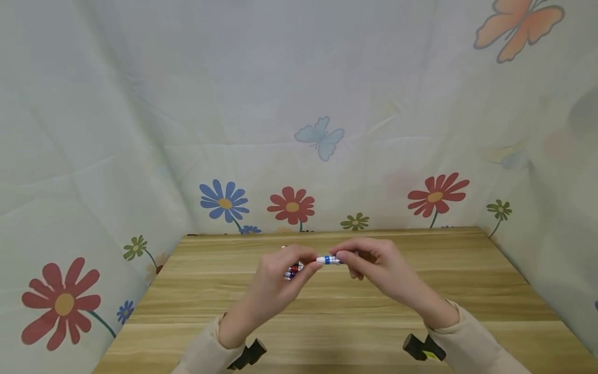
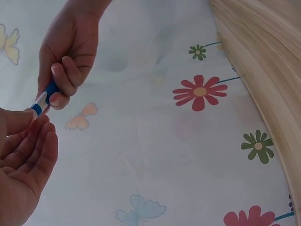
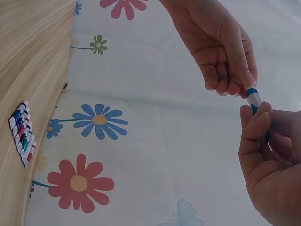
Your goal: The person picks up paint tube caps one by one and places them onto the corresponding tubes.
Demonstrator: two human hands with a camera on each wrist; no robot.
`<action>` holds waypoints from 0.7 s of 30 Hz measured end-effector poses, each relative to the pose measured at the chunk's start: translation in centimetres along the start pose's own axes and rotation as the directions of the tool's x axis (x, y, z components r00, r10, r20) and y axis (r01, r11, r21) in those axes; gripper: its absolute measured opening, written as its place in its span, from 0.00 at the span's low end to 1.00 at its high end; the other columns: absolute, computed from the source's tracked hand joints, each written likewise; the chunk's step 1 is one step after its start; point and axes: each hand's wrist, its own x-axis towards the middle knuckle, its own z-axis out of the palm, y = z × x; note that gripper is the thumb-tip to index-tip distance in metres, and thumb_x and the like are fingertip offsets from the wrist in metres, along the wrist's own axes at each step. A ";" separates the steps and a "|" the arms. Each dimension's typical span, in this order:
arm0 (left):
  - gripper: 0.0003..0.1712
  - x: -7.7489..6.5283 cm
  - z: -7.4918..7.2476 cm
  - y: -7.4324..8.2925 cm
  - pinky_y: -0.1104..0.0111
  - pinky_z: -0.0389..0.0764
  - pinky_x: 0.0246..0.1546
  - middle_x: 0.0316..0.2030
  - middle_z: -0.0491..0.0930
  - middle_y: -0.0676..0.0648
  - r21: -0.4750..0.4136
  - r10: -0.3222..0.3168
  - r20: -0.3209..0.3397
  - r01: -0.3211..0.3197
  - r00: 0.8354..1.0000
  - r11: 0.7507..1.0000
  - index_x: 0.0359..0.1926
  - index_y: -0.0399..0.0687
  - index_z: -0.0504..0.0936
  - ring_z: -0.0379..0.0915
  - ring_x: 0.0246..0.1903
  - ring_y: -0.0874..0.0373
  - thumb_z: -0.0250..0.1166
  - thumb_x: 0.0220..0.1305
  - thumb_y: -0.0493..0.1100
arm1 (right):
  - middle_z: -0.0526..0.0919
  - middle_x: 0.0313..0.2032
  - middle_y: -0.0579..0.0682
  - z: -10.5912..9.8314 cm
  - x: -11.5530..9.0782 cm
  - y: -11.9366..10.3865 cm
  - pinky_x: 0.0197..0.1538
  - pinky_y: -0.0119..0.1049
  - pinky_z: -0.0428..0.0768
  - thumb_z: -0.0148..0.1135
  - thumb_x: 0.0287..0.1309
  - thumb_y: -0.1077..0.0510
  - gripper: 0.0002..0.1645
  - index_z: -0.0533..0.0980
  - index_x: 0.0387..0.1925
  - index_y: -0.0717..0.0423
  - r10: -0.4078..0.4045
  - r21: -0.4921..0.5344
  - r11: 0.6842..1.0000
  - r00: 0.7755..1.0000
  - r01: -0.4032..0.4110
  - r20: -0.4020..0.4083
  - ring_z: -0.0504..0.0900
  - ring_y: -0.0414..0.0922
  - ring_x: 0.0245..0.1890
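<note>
Both hands hold a small blue-and-white paint tube (image 1: pixel 330 259) between them, above the wooden table in the head view. My left hand (image 1: pixel 274 278) pinches its white-capped end between thumb and index finger. From the other side, my right hand (image 1: pixel 385 272) grips the body, thumb and fingers curled round its blue end. In the right wrist view, a blue band and white middle of the tube (image 3: pixel 254 98) show between the two hands. Behind the left hand, a row of similar tubes (image 3: pixel 22 132) with white caps lies on the table, partly hidden in the head view.
The wooden table (image 1: pixel 350 332) meets a pale cloth backdrop (image 1: pixel 243 104) printed with flowers and butterflies at its back and sides. Dark wrist-worn devices (image 1: pixel 422 347) sit at the sleeves (image 1: pixel 467 337).
</note>
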 end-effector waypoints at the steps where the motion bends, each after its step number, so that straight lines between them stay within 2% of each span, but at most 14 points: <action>1: 0.06 0.0 0.0 0.0 0.76 0.80 0.31 0.35 0.84 0.51 -0.001 0.008 -0.004 -0.008 1.000 1.000 0.45 0.43 0.83 0.77 0.30 0.64 0.67 0.67 0.36 | 0.78 0.25 0.48 0.0 0.0 0.0 0.25 0.35 0.76 0.58 0.72 0.61 0.11 0.84 0.49 0.51 0.017 0.013 1.000 1.000 -0.017 0.004 0.74 0.45 0.22; 6: 0.07 -0.1 0.3 0.0 0.78 0.78 0.29 0.34 0.84 0.49 -0.013 0.039 -0.044 -0.039 0.998 0.999 0.45 0.42 0.83 0.77 0.29 0.62 0.67 0.67 0.33 | 0.79 0.26 0.51 0.1 -0.1 -0.2 0.27 0.35 0.77 0.57 0.73 0.58 0.11 0.83 0.49 0.53 0.081 0.043 0.996 0.997 -0.082 0.013 0.76 0.46 0.24; 13: 0.08 -0.3 0.4 -0.2 0.78 0.77 0.24 0.33 0.83 0.49 -0.076 -0.024 -0.096 0.017 0.995 0.997 0.44 0.42 0.83 0.73 0.26 0.64 0.68 0.65 0.31 | 0.81 0.31 0.52 0.1 -0.1 -0.3 0.34 0.37 0.81 0.56 0.74 0.55 0.13 0.80 0.52 0.53 0.123 0.031 0.992 0.992 -0.124 0.026 0.80 0.48 0.29; 15: 0.09 -0.3 0.3 -0.3 0.76 0.78 0.25 0.33 0.84 0.48 -0.092 -0.032 -0.111 0.022 0.993 0.996 0.44 0.41 0.83 0.74 0.25 0.64 0.68 0.64 0.30 | 0.82 0.32 0.52 0.1 -0.2 -0.4 0.36 0.38 0.83 0.56 0.74 0.55 0.14 0.79 0.55 0.53 0.124 0.033 0.992 0.992 -0.125 0.029 0.81 0.49 0.30; 18: 0.09 -0.2 0.1 -0.4 0.72 0.82 0.32 0.35 0.85 0.47 -0.092 -0.037 -0.135 0.025 0.990 0.995 0.44 0.40 0.83 0.78 0.28 0.61 0.68 0.63 0.29 | 0.82 0.35 0.51 -0.2 -0.3 -0.4 0.37 0.38 0.83 0.60 0.72 0.56 0.16 0.77 0.58 0.51 0.104 0.008 0.995 0.994 -0.104 0.018 0.82 0.48 0.32; 21: 0.09 -0.2 -0.1 -0.4 0.69 0.83 0.39 0.36 0.85 0.47 -0.090 -0.064 -0.149 0.050 0.987 0.995 0.44 0.40 0.84 0.80 0.32 0.59 0.68 0.64 0.29 | 0.81 0.40 0.48 -0.4 -0.4 -0.2 0.39 0.37 0.83 0.66 0.67 0.59 0.20 0.77 0.59 0.50 0.013 -0.062 0.998 1.000 -0.014 -0.010 0.82 0.45 0.35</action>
